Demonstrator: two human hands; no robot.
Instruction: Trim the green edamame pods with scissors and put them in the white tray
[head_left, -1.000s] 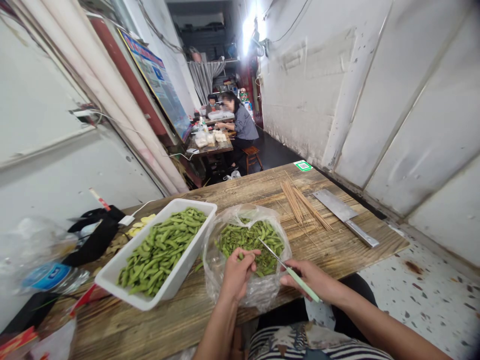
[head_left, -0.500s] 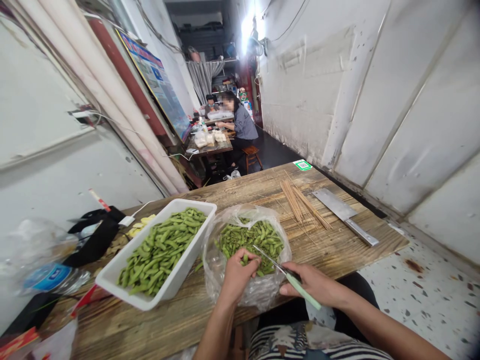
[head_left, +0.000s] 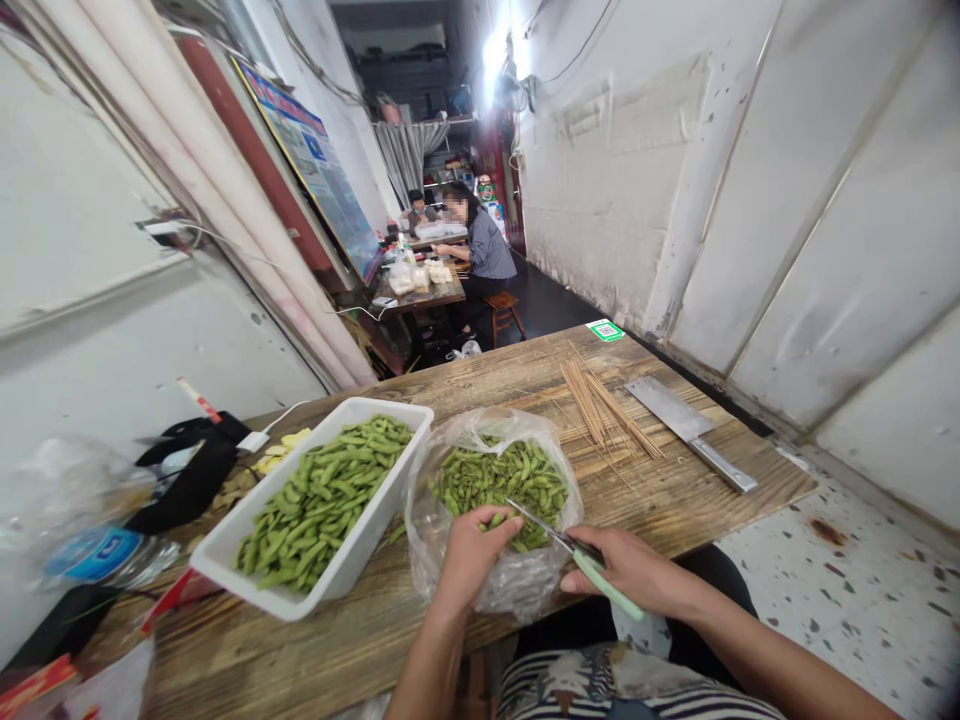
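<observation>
My right hand (head_left: 626, 568) is closed round the handles of light-green scissors (head_left: 606, 582). Their metal blades point left over a clear plastic bag (head_left: 431, 540) of green soybean pods (head_left: 517, 475). At the bag's near side, my left hand (head_left: 480, 545) pinches a soybean pod (head_left: 495, 519) beside the blade tips. Whether the blades touch that pod I cannot tell. To the left stands a white plastic tub (head_left: 352, 570) heaped with more pods (head_left: 330, 500).
Thin wooden skewers (head_left: 600, 405) lie beyond the bag. A cleaver (head_left: 690, 430) rests at the table's right. Left of the tub are a bottle with a blue label (head_left: 112, 555) and a black box (head_left: 184, 480). A person (head_left: 487, 240) sits at a farther table.
My left fingers have shifted slightly round the pod, and the scissor blades look closer together. The bag and tub stay in place.
</observation>
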